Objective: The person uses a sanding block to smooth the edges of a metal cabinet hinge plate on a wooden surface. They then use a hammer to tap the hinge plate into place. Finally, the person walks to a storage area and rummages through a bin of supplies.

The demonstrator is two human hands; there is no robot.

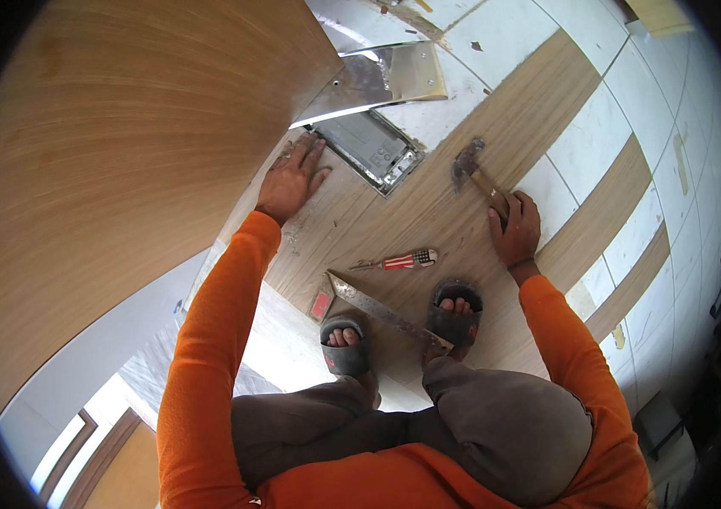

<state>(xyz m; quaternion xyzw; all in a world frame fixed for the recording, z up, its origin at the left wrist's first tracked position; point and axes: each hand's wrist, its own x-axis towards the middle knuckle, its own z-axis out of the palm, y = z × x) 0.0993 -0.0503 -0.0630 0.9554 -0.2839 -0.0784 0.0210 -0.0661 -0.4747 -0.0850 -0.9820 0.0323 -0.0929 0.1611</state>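
At the left corner of the metal-framed floor recess (359, 141), left hand (289, 181) spread; right hand (518, 231) wrapped round the wooden-handled hammer (482, 178) over the planks (415, 222). Bracing, apparently; striking would call for lifting the hammer.

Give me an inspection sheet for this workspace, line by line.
Surface: light-brown wood-look plank floor beside white tiles.
Job's things: brown-handled metal claw hammer; grey rectangular metal box set into the floor; screwdriver with red-and-white striped handle; L-shaped metal square near the feet.
Clutter: shiny bent metal plate beyond the box; small scraps on the tiles.
Hands: left hand open, palm down beside the box; right hand closed around the hammer's handle.
Cables: nothing seen.
Surroundings: large brown wood-grain panel at left; dim right edge, unclear.
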